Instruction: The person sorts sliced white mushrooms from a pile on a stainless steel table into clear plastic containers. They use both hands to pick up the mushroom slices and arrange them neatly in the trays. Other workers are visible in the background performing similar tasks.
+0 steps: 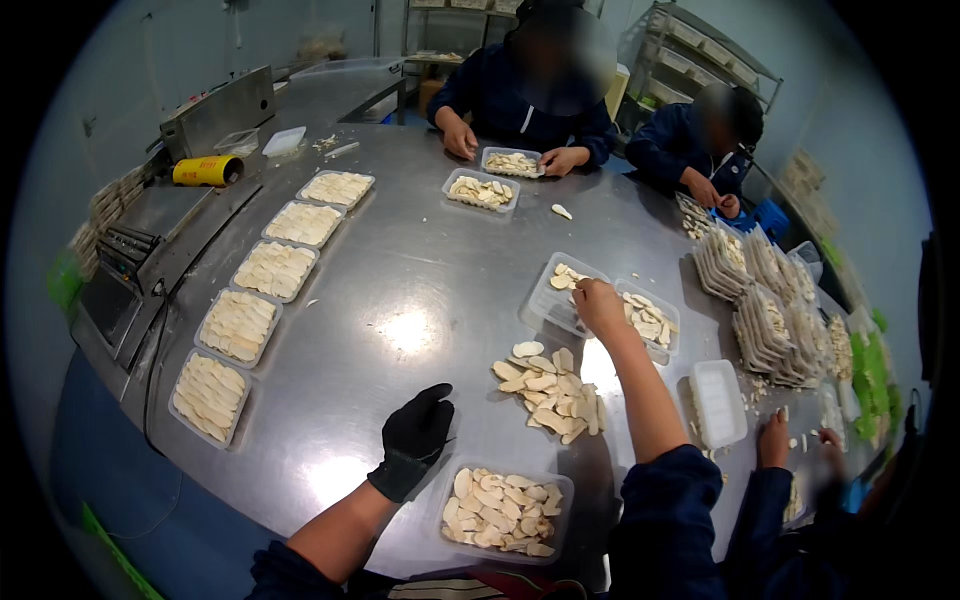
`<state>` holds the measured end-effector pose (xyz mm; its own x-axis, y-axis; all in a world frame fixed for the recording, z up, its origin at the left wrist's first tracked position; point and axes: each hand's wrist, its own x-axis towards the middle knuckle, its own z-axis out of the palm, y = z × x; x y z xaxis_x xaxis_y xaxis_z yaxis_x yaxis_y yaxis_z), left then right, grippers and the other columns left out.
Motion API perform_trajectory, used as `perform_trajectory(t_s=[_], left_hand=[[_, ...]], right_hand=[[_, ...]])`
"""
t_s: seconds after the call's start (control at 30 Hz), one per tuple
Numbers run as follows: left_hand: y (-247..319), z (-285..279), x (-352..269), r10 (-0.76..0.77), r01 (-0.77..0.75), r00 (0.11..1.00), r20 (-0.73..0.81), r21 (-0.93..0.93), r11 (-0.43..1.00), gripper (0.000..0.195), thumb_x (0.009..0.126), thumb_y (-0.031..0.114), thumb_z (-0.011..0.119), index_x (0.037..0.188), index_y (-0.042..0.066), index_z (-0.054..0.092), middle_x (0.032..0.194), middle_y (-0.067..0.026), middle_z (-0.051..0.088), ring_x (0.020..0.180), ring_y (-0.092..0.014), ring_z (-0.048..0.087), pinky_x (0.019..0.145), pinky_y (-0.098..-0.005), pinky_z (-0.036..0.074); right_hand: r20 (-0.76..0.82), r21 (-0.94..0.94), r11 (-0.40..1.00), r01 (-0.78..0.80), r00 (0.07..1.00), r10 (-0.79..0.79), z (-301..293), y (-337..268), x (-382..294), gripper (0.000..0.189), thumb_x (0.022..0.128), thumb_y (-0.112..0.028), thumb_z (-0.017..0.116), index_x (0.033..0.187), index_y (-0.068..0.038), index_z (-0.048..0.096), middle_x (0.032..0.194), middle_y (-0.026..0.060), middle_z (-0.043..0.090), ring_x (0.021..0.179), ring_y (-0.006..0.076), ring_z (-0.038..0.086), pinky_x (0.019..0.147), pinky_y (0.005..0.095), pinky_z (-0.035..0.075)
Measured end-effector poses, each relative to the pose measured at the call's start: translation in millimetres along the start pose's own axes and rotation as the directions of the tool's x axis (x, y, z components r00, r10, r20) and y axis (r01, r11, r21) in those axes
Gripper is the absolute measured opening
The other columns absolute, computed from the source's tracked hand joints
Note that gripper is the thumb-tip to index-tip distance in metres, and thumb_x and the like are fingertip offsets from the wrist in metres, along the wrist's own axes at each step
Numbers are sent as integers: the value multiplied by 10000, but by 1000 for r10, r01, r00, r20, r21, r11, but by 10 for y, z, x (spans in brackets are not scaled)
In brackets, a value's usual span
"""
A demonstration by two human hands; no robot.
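My left hand [416,431], in a black glove, hovers over the steel table with fingers loosely curled and nothing visible in it. Just to its right, near my body, sits a clear plastic tray [501,514] full of loose pale food slices. My bare right hand [600,306] reaches into another clear tray [551,301] that holds a few slices at its far end. My fingertips there are partly hidden, so whether they pinch a slice is unclear. Touching that tray on the right is a tray of jumbled slices [649,319]. A loose pile of slices [553,394] lies on the table between my hands.
Several trays of neatly overlapped slices [275,268] line the table's left side. A sealing machine [142,255] and yellow canister [208,171] stand beyond them. Stacked filled trays [761,337] and a white tray [718,403] are at right. Co-workers' hands [564,160] work at the far and right edges.
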<state>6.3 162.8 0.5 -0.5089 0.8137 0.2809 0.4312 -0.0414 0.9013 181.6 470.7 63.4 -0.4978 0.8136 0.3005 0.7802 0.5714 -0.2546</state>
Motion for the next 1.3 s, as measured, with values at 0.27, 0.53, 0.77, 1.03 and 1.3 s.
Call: perform_trajectory(t_s=[0.27, 0.53, 0.77, 1.03, 1.3], left_hand=[[34, 7, 3, -6, 7, 1000, 25, -61, 998, 248, 900, 108, 585, 1137, 38, 601, 734, 6, 599, 632, -53, 515, 591, -219, 446], [-13, 60, -1, 81, -83, 996, 42, 47, 995, 251, 892, 116, 579, 1126, 24, 598, 747, -12, 611, 657, -71, 547, 621, -226, 470], [13, -79, 31, 59, -80, 987, 152, 136, 987, 261, 849, 87, 575, 1105, 32, 583, 780, -42, 621, 693, -102, 577, 641, -238, 481], [439, -424, -723, 135, -152, 984, 118, 150, 977, 360, 852, 231, 607, 1186, 98, 587, 1054, -140, 632, 933, -278, 626, 833, -351, 493], [478, -493, -1187, 431, -469, 882, 190, 437, 767, 396, 810, 228, 647, 1192, 135, 599, 1241, -178, 526, 1171, -409, 451, 961, -474, 392]], right_hand=[[-34, -54, 994, -97, 995, 95, 435, 103, 394, 336, 752, -269, 662, 978, -20, 653, 1086, 206, 570, 1006, 358, 571, 868, 431, 469], [-13, 453, 877, -160, 982, 187, -240, -101, -336, 236, 770, -238, 686, 781, -7, 638, 602, 34, 548, 560, 141, 511, 525, 306, 405], [361, 721, 549, -424, 905, 225, -1126, -891, -2083, 181, 840, -178, 617, 722, -42, 597, 565, -11, 523, 477, 48, 429, 442, 201, 319], [407, 834, 255, -489, 858, 312, -1133, -767, -3176, 152, 866, -132, 593, 756, -28, 596, 565, -13, 505, 459, 49, 397, 429, 196, 270], [373, 853, 231, -467, 857, 356, -1034, -793, -3285, 124, 854, -99, 575, 754, -26, 579, 564, -14, 486, 468, 56, 393, 434, 201, 271]])
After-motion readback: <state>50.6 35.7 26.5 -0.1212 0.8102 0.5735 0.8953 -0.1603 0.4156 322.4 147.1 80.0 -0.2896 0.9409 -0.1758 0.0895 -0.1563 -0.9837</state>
